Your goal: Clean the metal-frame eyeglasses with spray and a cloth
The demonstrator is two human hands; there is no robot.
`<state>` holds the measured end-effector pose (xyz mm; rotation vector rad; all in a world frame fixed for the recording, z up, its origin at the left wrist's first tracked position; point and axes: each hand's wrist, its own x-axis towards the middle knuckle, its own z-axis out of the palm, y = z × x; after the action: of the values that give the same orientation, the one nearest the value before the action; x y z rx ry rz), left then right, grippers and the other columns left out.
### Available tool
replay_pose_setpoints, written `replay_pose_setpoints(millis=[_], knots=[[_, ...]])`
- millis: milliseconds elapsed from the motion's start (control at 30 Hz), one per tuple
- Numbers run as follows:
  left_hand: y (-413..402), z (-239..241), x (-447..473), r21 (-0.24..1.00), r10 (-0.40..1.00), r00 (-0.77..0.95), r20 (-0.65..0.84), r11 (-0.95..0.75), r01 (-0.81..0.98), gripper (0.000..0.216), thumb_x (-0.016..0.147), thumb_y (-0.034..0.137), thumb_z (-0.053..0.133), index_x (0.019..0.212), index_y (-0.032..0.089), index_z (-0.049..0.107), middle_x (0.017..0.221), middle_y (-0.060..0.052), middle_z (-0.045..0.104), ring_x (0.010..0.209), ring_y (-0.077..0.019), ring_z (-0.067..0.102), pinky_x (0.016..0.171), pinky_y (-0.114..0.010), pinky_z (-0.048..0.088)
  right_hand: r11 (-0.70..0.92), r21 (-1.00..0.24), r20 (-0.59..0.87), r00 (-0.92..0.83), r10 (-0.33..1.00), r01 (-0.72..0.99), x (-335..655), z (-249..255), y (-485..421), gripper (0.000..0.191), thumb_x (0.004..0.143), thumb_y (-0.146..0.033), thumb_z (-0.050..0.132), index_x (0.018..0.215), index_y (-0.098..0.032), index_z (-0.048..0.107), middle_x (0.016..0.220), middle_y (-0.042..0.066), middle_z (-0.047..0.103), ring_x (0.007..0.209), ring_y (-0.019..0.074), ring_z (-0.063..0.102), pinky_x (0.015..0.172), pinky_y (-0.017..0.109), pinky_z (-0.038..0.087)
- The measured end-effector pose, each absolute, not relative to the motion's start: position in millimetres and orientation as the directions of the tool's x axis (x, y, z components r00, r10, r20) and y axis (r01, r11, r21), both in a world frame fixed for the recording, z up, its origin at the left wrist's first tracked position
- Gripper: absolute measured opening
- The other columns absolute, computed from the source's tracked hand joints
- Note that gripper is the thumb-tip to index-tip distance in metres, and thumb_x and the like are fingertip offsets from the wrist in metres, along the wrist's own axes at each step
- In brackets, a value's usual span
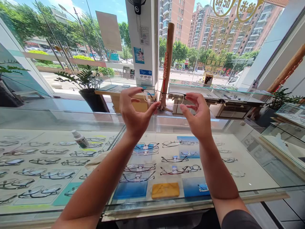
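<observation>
Up in front of me, above the glass counter, a pair of eyeglasses (164, 94) with a dark upper rim is held level between both hands. My left hand (134, 111) grips its left side, with the index finger at the upper corner and the thumb by the lower lens edge. On the other side, my right hand (197, 114) holds the right end in the same way, fingers at the top corner and thumb below. The lenses are clear, and the window scene shows through them. The temple arms are hard to make out.
Below my forearms lies a glass display counter (257, 171) with rows of eyeglasses. A white bottle (81, 139) stands on its left part. A yellow case (165, 190) lies near the front edge. Beyond are a potted plant (94, 98), a wooden post (168, 51) and large windows.
</observation>
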<state>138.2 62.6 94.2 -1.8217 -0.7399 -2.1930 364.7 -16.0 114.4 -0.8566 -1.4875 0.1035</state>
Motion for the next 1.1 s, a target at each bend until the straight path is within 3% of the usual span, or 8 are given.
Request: replay_pose_setpoints(millis=[200, 467, 767, 1100], knots=[[54, 97, 136, 0.209, 0.122, -0.205, 0.971, -0.848, 0.486, 0.072, 0.078, 0.061, 0.100, 0.131, 0.028, 0.065, 0.130, -0.010, 0.069, 0.124, -0.0333, 0.068, 0.093, -0.047, 0.062, 0.682, -0.660, 0.745, 0.162, 0.647, 0.315, 369, 120, -14, 0.026, 0.104, -0.044, 0.066, 0.123, -0.028, 0.069, 0.133, 0.009, 0.078, 0.127, 0.0249, 0.075, 0.107, 0.045, 0.066], [58, 100, 137, 0.275, 0.215, -0.190, 0.958, -0.881, 0.386, 0.070, 0.081, 0.069, 0.094, 0.132, 0.031, 0.064, 0.131, -0.009, 0.068, 0.127, -0.0327, 0.070, 0.092, -0.045, 0.064, 0.663, -0.646, 0.756, 0.204, 0.622, 0.378, 370, 122, -16, 0.023, 0.106, -0.046, 0.061, 0.116, -0.028, 0.070, 0.122, 0.008, 0.079, 0.118, 0.0237, 0.076, 0.104, 0.043, 0.066], [66, 101, 133, 0.289, 0.260, -0.141, 0.955, -0.923, 0.254, 0.073, 0.083, 0.074, 0.091, 0.134, 0.031, 0.060, 0.135, -0.010, 0.070, 0.129, -0.0300, 0.073, 0.093, -0.041, 0.066, 0.715, -0.659, 0.752, 0.202, 0.627, 0.234, 364, 127, -29, 0.019, 0.100, -0.045, 0.070, 0.110, -0.028, 0.069, 0.117, 0.007, 0.081, 0.113, 0.0247, 0.079, 0.102, 0.045, 0.066], [69, 102, 134, 0.355, 0.345, -0.082, 0.935, -0.914, 0.196, 0.075, 0.082, 0.077, 0.090, 0.131, 0.030, 0.058, 0.134, -0.012, 0.072, 0.130, -0.0304, 0.074, 0.094, -0.041, 0.067, 0.700, -0.691, 0.722, 0.140, 0.677, 0.178, 363, 128, -30, 0.022, 0.100, -0.048, 0.065, 0.110, -0.029, 0.067, 0.123, 0.007, 0.081, 0.117, 0.0259, 0.081, 0.107, 0.048, 0.067]])
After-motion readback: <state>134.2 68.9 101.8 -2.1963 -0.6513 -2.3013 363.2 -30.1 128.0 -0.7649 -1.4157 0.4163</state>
